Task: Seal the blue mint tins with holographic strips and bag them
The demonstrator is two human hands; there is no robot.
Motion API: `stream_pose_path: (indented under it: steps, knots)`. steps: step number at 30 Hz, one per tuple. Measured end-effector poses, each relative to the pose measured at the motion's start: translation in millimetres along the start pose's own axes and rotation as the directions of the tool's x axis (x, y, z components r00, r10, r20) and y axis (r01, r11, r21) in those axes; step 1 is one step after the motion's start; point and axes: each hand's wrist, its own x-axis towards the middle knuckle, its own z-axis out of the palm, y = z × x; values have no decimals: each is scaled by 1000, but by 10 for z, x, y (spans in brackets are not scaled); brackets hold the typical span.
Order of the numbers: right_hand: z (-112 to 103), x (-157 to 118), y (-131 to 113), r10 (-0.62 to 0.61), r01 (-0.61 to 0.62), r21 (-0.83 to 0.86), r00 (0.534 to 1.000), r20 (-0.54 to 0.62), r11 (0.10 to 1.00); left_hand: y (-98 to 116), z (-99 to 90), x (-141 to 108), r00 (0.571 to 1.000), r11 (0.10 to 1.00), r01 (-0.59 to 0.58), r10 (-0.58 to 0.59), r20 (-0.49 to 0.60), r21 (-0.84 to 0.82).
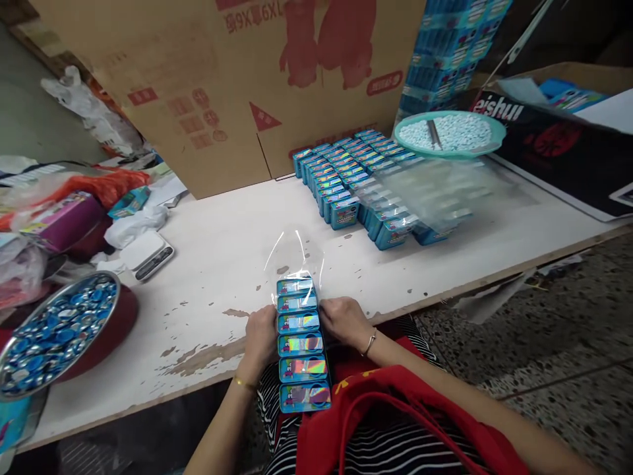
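Note:
A row of several small blue tins with shiny labels lies in front of me, its near end over the table edge against my body. A clear plastic bag covers the far end of the row, its outline showing as bright glints. My left hand is closed on the bag at the left side of the tins. On the right side, my right hand is closed on the bag too, its knuckles beside the tins. Fingertips of both hands are mostly hidden.
More blue tins stand in rows, partly under clear plastic bags. Behind them are a large carton and a green tray of white pellets. Leftward sit a white scale and a red bowl of blue glass gems.

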Motion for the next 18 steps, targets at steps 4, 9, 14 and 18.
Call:
stream_pose_path:
  steps: [4,9,14,18]
  knots:
    - [46,-281,-5,-88,87,27,995,51,996,-20,-1,-292,996,993,-78,80,28,-92]
    - [89,-517,35,-255,244,107,962,96,964,6,31,-696,990,984,-134,137,20,-113]
    - [22,-629,48,-392,341,239,893,219,909,5,127,-1169,970,969,-243,242,-14,-54]
    - [-33,-731,82,-493,386,365,827,270,847,-28,251,-1515,836,857,-515,505,-216,12]
